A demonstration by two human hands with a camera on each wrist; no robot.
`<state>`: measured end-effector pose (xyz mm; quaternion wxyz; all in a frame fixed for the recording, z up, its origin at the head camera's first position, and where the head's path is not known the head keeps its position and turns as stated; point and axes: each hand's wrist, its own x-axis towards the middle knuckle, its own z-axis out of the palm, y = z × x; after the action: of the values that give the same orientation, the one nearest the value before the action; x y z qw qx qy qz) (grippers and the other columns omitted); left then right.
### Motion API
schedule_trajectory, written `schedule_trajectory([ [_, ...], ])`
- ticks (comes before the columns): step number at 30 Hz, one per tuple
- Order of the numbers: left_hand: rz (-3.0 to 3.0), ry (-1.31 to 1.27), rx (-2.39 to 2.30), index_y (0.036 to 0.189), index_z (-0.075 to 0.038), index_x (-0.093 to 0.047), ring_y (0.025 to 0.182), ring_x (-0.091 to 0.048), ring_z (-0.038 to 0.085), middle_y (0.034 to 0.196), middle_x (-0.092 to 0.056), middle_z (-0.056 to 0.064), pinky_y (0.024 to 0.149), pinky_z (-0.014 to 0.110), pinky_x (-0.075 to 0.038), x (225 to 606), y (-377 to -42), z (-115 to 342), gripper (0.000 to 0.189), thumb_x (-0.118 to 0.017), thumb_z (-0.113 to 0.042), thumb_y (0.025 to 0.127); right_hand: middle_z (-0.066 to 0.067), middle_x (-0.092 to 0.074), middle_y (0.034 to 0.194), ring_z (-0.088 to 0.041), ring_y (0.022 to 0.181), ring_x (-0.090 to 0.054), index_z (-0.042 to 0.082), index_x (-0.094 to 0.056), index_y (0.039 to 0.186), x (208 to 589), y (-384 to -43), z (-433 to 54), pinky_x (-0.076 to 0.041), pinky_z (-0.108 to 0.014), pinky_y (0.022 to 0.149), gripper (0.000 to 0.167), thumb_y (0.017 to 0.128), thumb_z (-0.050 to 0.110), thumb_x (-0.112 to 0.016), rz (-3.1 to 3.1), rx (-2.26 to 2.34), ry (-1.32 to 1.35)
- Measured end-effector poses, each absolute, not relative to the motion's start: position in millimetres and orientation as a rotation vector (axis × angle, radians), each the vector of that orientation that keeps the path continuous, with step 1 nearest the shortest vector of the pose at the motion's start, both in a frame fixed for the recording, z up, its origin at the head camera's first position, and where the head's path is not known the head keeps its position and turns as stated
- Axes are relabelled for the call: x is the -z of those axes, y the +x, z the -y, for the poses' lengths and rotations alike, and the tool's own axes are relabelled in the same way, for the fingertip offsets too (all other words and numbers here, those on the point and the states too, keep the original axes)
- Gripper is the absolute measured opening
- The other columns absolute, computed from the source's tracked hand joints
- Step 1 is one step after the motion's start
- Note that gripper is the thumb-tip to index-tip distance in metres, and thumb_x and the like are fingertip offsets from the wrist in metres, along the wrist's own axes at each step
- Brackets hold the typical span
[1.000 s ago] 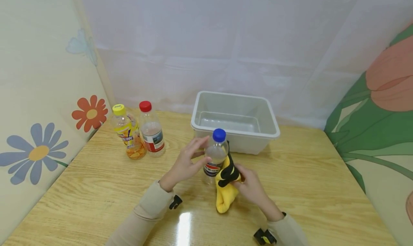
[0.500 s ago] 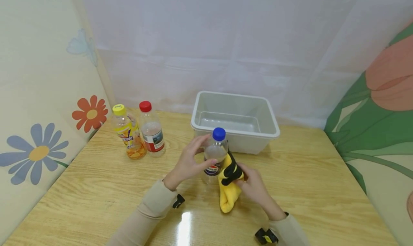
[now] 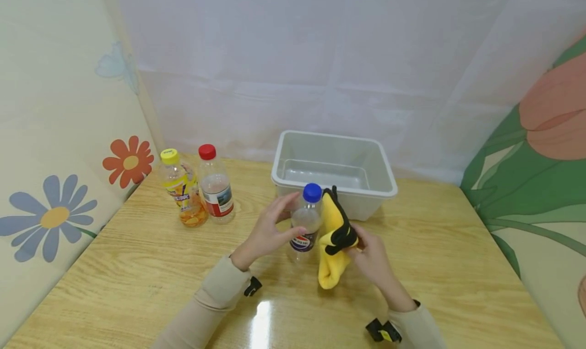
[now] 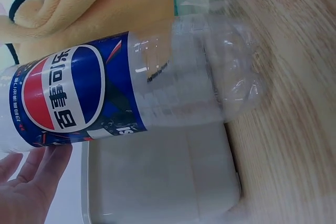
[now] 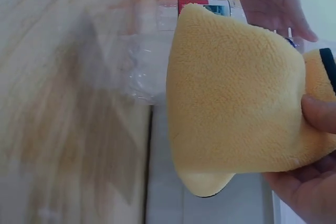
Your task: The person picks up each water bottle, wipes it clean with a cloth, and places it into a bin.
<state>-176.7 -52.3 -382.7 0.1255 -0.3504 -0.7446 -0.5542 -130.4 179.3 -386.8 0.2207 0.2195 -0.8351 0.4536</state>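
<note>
A clear plastic bottle (image 3: 305, 222) with a blue cap and blue Pepsi label stands upright on the table. My left hand (image 3: 269, 230) holds it from the left, thumb across the front of the label and fingers behind. In the left wrist view those fingers (image 4: 50, 166) meet the bottle at its label. Just right of the bottle, my right hand (image 3: 373, 255) pinches a bunched yellow cloth (image 3: 333, 267) with black edging. The right wrist view shows the thumb pressed into the cloth (image 5: 236, 93), whose lower end hangs loose; it partly hides the bottle there.
Behind the bottle stands a pale grey plastic bin (image 3: 334, 188), its front wall close to the cloth. Two more bottles, one yellow-capped (image 3: 183, 194) and one red-capped (image 3: 216, 191), stand at the back left. White sheeting hangs behind the wooden table (image 3: 137, 272).
My right hand has drawn the cloth off to the right and slightly up, so a gap shows between it and the bottle. The left hand and bottle have barely moved.
</note>
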Motion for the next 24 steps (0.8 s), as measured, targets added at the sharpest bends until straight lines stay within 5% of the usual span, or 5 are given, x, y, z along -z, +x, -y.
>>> schedule_trajectory([
  [8,2.173,-1.033,1.698,0.128,0.004,-0.041,0.105,-0.054,0.031,0.117,-0.053,0.02,0.088,0.032,-0.049,384,-177,55,0.064,-0.073,-0.006,0.074,-0.025,-0.064,0.091,-0.006,0.081,-0.059,-0.014,-0.058,0.103,375,-131,-182,-0.056,-0.028,0.059,0.046,0.058,-0.026,-0.059,2.251,-1.293,0.643],
  [20,2.148,-1.108,1.686,0.131,0.009,-0.038,0.11,-0.052,0.034,0.124,-0.049,0.025,0.088,0.032,-0.049,385,-178,58,0.062,-0.068,0.002,0.077,-0.026,-0.062,0.089,0.0,0.081,-0.057,-0.017,-0.057,0.099,360,-136,-181,-0.052,-0.015,0.064,0.043,0.059,-0.03,-0.055,2.136,-1.388,0.722],
  [24,2.142,-1.111,1.698,0.132,0.008,-0.037,0.11,-0.052,0.034,0.124,-0.049,0.025,0.088,0.032,-0.049,386,-179,59,0.062,-0.067,0.003,0.078,-0.003,-0.065,0.096,0.0,0.085,-0.057,-0.018,-0.057,0.098,357,-137,-179,-0.051,-0.013,0.069,0.045,0.056,-0.033,-0.053,2.08,-1.425,0.764],
])
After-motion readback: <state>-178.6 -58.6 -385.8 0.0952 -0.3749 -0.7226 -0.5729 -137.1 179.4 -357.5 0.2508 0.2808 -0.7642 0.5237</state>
